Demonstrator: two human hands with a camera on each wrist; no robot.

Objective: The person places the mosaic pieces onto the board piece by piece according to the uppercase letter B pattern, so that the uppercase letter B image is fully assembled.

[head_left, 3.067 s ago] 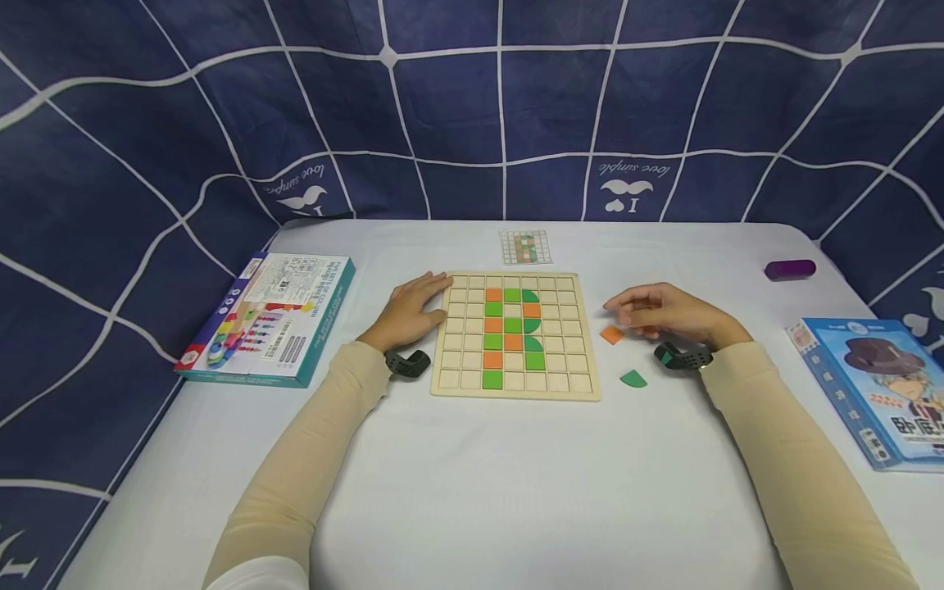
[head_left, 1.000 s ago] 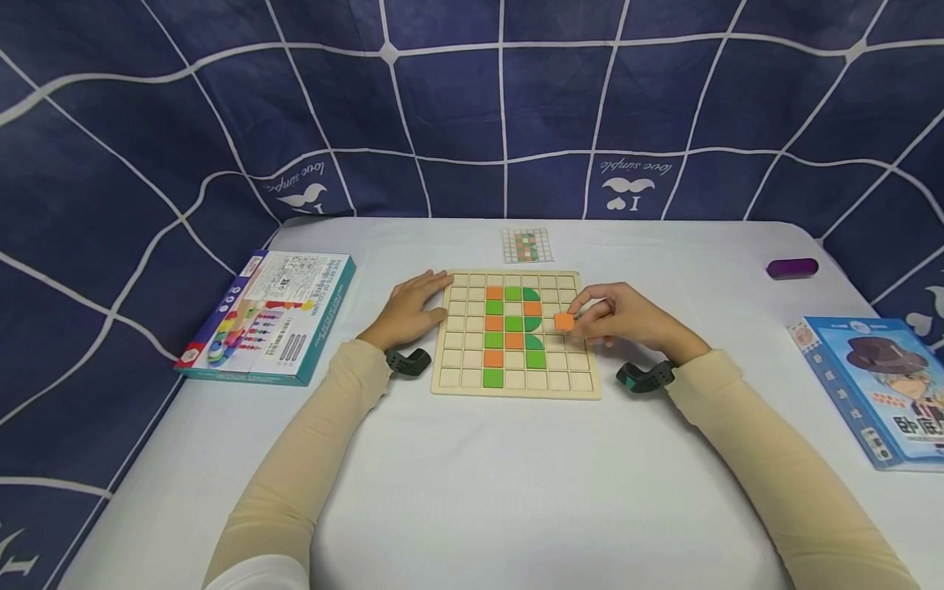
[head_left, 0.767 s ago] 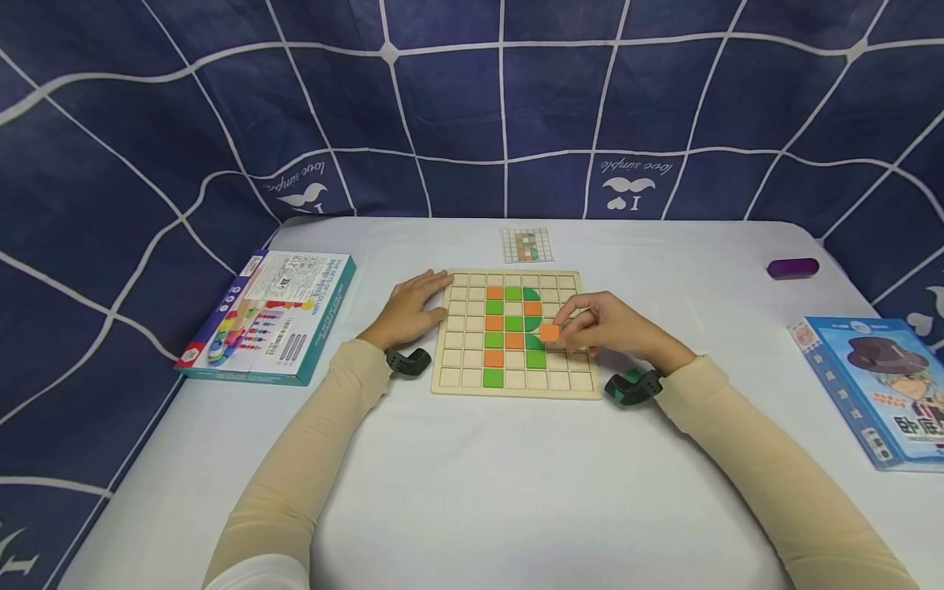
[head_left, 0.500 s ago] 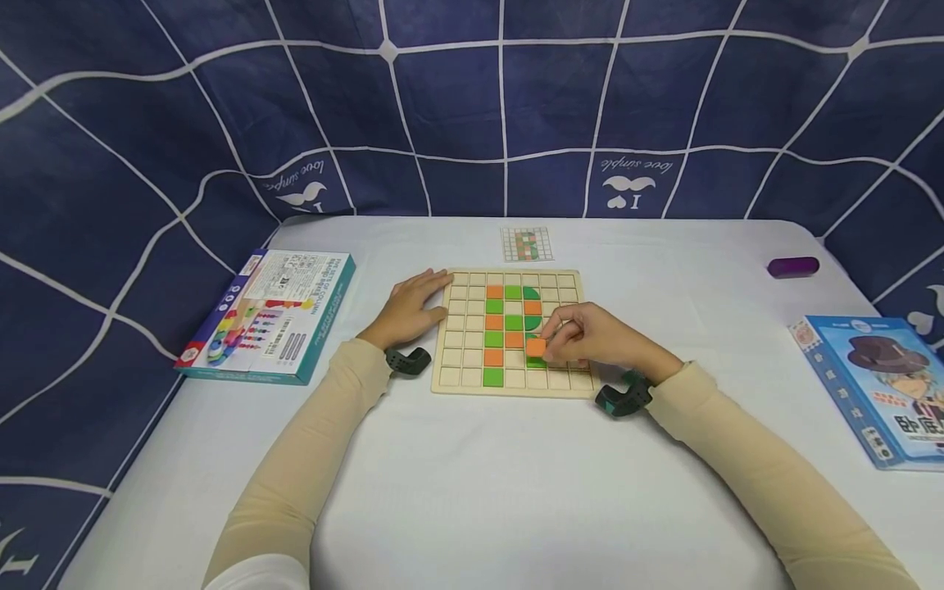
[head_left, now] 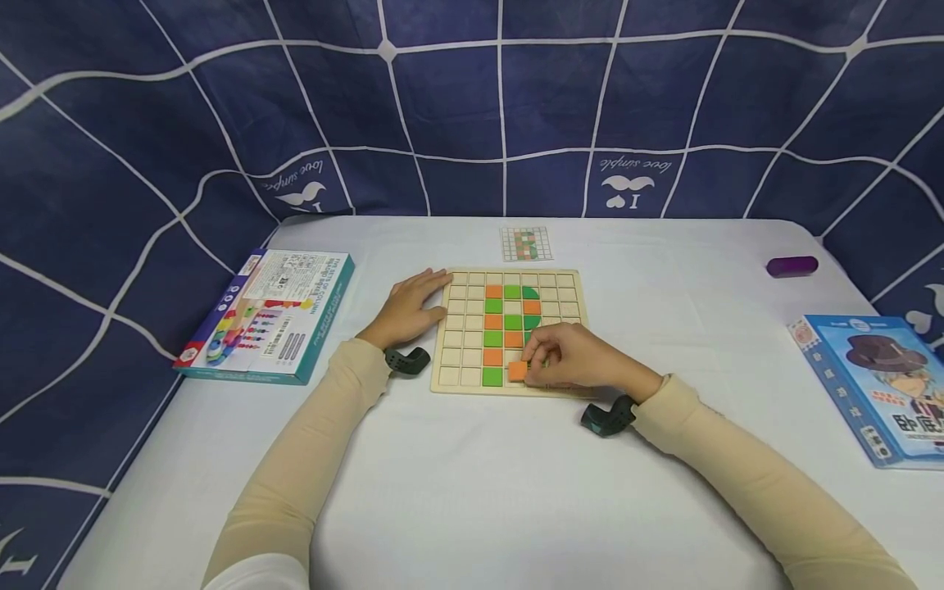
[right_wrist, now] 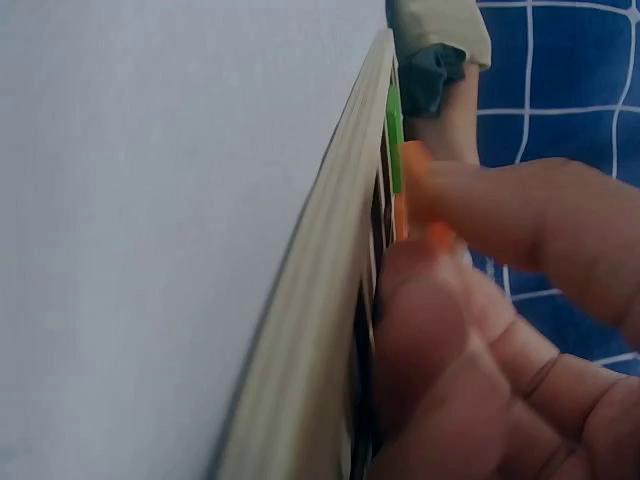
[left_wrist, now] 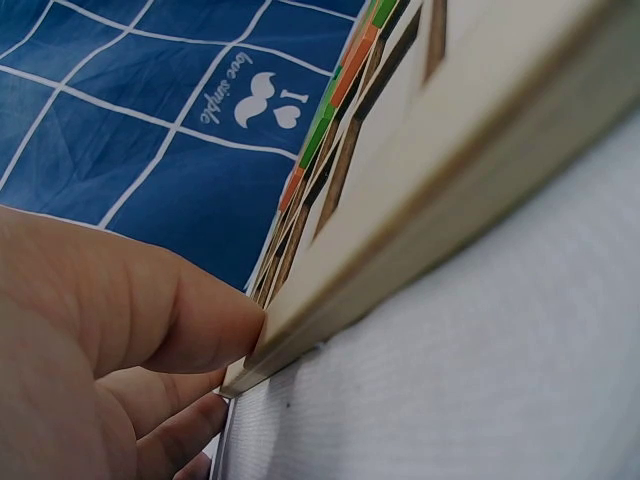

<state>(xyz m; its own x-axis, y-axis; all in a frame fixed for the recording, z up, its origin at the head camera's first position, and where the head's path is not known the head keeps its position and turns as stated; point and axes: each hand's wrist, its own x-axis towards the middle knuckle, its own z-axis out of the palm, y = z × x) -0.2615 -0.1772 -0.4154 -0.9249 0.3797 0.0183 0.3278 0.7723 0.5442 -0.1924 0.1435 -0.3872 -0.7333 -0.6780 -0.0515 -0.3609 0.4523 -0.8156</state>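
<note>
Between the thumb and fingers of my right hand (head_left: 571, 356) is a small orange square tile (head_left: 518, 371), low over the front row of the wooden grid board (head_left: 450, 377). The right wrist view also shows that tile (right_wrist: 415, 165) at the fingertips, close above the board. Orange and green squares and green rounded tiles sit in the board's cells; my right hand covers some. My left hand (head_left: 406, 311) rests at the board's left edge with extended fingers; in the left wrist view its thumb (left_wrist: 215, 320) touches the board's rim.
A small pattern card (head_left: 526, 244) lies behind the board. To the left is a boxed toy set (head_left: 273, 319), to the right a blue box (head_left: 873, 393) with a purple oblong object (head_left: 792, 266) behind it. A blue gridded cloth (head_left: 457, 98) hangs around the white table.
My right hand has picked up the orange tile from the table right of the board and carried it left and forward-down to the board's front row. My left hand has stayed put.
</note>
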